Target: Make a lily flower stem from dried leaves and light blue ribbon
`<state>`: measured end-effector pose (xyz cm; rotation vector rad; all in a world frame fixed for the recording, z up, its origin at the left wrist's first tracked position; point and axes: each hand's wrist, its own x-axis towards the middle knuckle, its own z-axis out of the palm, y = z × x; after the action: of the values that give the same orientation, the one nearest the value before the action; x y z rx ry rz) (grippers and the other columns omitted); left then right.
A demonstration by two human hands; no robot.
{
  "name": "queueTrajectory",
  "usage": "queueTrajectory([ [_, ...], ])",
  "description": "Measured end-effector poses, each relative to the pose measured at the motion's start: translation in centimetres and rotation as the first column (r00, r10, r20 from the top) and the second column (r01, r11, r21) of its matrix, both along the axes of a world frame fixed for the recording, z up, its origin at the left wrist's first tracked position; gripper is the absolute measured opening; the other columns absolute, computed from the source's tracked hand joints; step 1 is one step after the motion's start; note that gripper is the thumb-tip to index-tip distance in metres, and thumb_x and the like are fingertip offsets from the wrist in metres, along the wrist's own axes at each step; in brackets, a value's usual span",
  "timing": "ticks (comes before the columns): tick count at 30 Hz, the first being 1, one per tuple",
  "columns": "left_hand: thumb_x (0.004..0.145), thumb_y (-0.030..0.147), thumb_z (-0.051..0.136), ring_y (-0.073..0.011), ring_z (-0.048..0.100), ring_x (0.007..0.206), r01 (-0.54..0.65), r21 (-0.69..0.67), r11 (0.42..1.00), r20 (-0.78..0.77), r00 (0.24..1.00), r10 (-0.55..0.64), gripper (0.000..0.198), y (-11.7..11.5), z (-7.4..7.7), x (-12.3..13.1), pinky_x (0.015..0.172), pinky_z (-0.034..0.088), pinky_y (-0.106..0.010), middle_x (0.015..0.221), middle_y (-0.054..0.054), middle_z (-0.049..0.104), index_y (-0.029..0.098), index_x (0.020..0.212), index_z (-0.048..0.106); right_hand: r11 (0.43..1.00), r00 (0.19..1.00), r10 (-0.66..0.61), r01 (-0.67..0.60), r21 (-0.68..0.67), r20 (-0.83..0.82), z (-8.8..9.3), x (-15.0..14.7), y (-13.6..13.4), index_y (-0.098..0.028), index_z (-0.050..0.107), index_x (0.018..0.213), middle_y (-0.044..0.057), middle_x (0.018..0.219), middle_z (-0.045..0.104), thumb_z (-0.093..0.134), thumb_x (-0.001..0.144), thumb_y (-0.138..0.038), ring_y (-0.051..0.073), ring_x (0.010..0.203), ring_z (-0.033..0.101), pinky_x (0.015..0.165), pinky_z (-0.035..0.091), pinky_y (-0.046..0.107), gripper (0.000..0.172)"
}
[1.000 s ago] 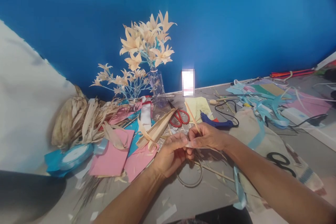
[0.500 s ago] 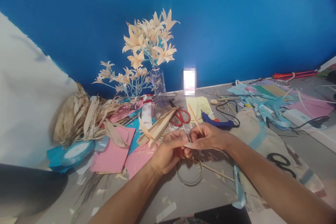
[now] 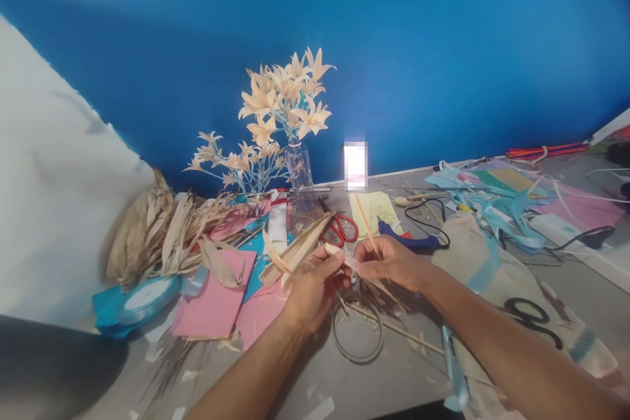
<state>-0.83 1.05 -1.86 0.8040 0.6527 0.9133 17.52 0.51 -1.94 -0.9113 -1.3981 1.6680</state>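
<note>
Between my two hands is a pale strip of dried husk (image 3: pixel 348 258). My left hand (image 3: pixel 315 282) pinches its left end between thumb and fingers. The fingers of my right hand (image 3: pixel 388 262) close on its right end, and a thin tan stick (image 3: pixel 367 223) slants up from that same hand. Just below the hands lies a coil of wire (image 3: pixel 358 361) on the grey table. Beyond my left hand rest a bundle of flat dried husks (image 3: pixel 298 251) and red-handled scissors (image 3: pixel 339 230). A blue glue gun (image 3: pixel 408 238) lies beyond my right hand.
Husk flowers stand in a clear bottle vase (image 3: pixel 299 177) by the blue wall. At left are a husk pile (image 3: pixel 142 223), a ribbon spool (image 3: pixel 150 298) and pink paper (image 3: pixel 214 305). Blue ribbons, cloth (image 3: pixel 460 256), cords and a power strip (image 3: pixel 581 246) crowd the right.
The husk strip has tilted, its left end now rising above my left thumb. My hands stay close together. The whole scene sits slightly lower in view.
</note>
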Motion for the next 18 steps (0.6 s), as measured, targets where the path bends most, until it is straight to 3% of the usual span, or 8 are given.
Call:
queueTrajectory([
  [4,0.078,0.036,0.073,-0.0116,0.054,0.062,-0.038,-0.049,0.998,0.018,0.999,0.039,0.025,0.41,-0.04,-0.13,0.057,0.044,-0.023,0.067,-0.004,0.060,0.013,0.074,0.064,1.000,0.999,-0.013,0.013,0.020,0.036,0.20,-0.14,-0.15,-0.015,0.061,0.075,0.001,0.073,0.065,0.082,0.066,-0.045,0.011,0.064,0.055,0.060,0.039,0.023,0.038],
  [9,0.074,0.037,0.077,-0.0121,0.055,0.065,-0.001,-0.034,0.999,0.020,1.000,0.001,0.027,-0.25,-0.27,0.32,0.055,0.044,-0.022,0.073,-0.004,0.062,0.013,0.074,0.066,0.995,0.992,-0.089,0.084,0.061,0.087,0.14,-0.41,-0.19,-0.016,0.058,0.073,0.002,0.071,0.065,0.077,0.072,-0.043,0.014,0.067,0.060,0.063,0.044,0.025,0.033],
  [15,0.073,0.030,0.077,-0.0104,0.052,0.062,-0.010,-0.020,1.000,-0.061,0.998,0.009,0.023,-0.26,0.01,0.31,0.054,0.042,-0.021,0.069,-0.003,0.059,0.011,0.071,0.065,0.980,0.961,-0.101,0.053,0.189,0.256,-0.15,-0.27,-0.15,-0.015,0.063,0.075,-0.001,0.069,0.062,0.074,0.075,-0.035,0.011,0.063,0.052,0.058,0.038,0.022,0.023],
  [18,0.072,0.030,0.078,-0.0092,0.051,0.060,-0.029,-0.048,0.998,-0.038,0.999,0.027,0.022,0.29,0.30,-0.07,0.051,0.039,-0.019,0.067,-0.002,0.058,0.012,0.073,0.065,0.981,0.956,-0.073,0.018,0.194,0.283,0.23,-0.08,-0.23,-0.015,0.064,0.078,-0.002,0.068,0.058,0.073,0.076,-0.038,0.010,0.061,0.048,0.056,0.036,0.022,0.025],
])
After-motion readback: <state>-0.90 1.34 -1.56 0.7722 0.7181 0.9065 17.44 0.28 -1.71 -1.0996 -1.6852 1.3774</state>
